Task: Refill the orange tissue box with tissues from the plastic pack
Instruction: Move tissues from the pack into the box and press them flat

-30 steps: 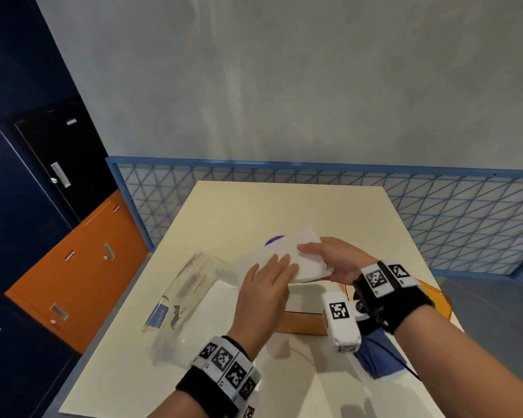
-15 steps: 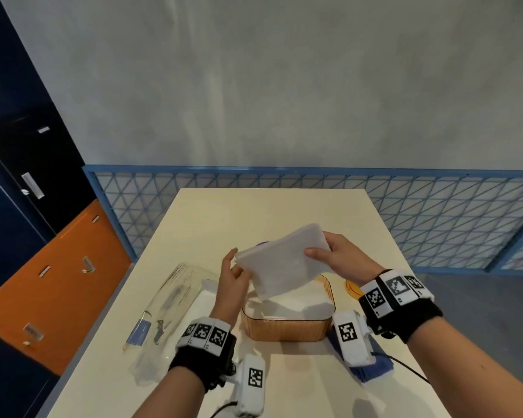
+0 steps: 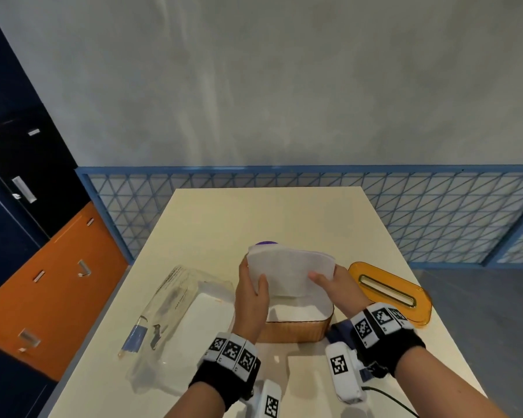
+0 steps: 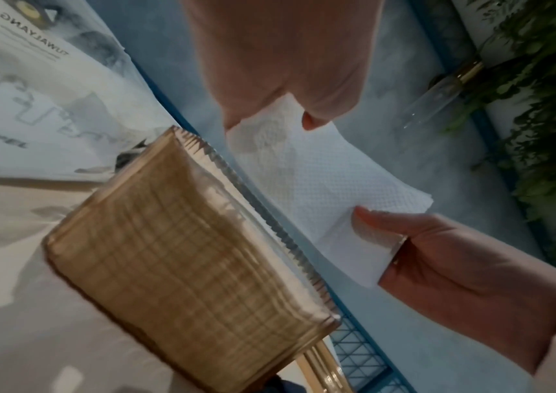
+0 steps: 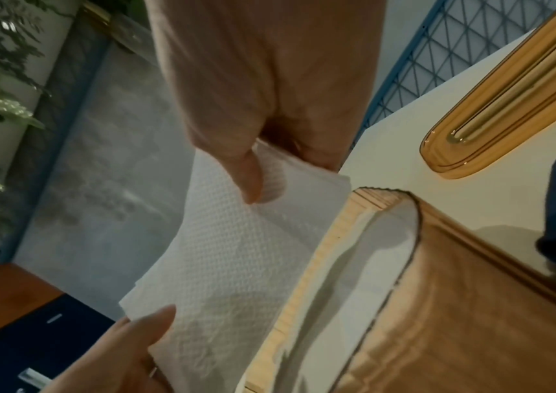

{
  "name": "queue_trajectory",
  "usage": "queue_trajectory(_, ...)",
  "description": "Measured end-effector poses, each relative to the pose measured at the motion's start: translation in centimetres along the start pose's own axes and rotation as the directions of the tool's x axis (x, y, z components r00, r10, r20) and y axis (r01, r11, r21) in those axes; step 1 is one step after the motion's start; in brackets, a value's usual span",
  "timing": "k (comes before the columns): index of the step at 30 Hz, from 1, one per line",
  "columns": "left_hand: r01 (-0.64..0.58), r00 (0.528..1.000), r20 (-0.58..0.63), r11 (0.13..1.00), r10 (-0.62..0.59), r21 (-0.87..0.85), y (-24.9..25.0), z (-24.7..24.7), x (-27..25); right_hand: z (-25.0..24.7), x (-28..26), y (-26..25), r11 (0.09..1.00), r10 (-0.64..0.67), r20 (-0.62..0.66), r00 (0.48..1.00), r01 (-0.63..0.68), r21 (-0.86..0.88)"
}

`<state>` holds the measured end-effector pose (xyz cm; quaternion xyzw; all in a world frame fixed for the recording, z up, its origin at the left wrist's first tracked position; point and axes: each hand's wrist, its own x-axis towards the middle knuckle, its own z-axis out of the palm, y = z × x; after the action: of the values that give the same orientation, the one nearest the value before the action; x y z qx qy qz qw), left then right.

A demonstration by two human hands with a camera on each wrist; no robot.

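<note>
Step in hand: loading. Both hands hold the tissue stack [image 3: 290, 271] just above the open orange tissue box [image 3: 296, 328]. Left hand [image 3: 251, 297] pinches its 9 o'clock end, right hand [image 3: 334, 286] the 3 o'clock end, thumbs on top. Box already has tissues inside. Plastic pack [image 3: 175, 315] lies at 9 o'clock of box; lid [image 3: 388, 294] at 2 o'clock. Next, prob.: lower stack level w/ box opening, then release.
</note>
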<state>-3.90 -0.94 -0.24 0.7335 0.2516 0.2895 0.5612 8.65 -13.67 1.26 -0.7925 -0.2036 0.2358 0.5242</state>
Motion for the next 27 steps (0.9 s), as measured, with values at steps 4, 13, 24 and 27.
queue_trajectory(4, -0.040, 0.991, -0.126, 0.997, 0.032, -0.060, -0.6, 0.2, -0.2, 0.0, -0.2, 0.6, 0.999, 0.016, 0.050, 0.999, -0.018, 0.050)
queue_trajectory(13, 0.074, 0.994, -0.094, 0.992, -0.064, 0.103, -1.5, 0.3, 0.9, 0.1, 0.6, 0.9, 0.989, 0.025, -0.044, 0.999, -0.031, -0.147)
queue_trajectory(24, 0.203, 0.931, 0.078, 0.686, -0.356, 0.699, -1.6, -0.3, 2.2, 1.6, 1.1, 2.3, 0.845, 0.069, -0.098, 0.993, -0.110, -0.523)
queue_trajectory(27, 0.113, 0.954, 0.111, 0.676, -0.279, 0.728, -2.3, -0.2, 2.4, 2.0, 0.8, 2.7, 0.812, 0.031, -0.099, 0.995, -0.083, -0.578)
